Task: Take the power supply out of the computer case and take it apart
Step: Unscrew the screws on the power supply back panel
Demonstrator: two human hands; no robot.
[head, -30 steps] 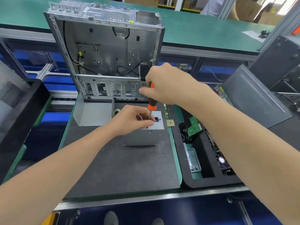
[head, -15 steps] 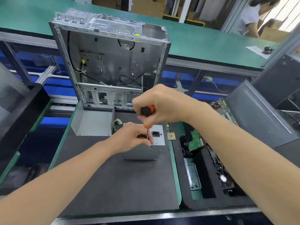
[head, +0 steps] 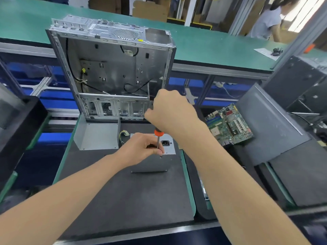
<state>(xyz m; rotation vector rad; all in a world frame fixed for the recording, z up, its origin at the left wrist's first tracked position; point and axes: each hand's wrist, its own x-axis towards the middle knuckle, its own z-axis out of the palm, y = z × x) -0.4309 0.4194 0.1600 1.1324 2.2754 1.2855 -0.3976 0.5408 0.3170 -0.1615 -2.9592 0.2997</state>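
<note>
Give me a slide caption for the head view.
Right hand holds a screwdriver upright on the power supply, left hand pinching its shaft, open case behind.

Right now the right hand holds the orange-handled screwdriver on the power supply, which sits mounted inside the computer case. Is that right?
Not quite. The power supply is not inside the computer case: the head view shows it standing on the dark mat in front of it. The right hand does hold the orange-handled screwdriver on it.
</note>
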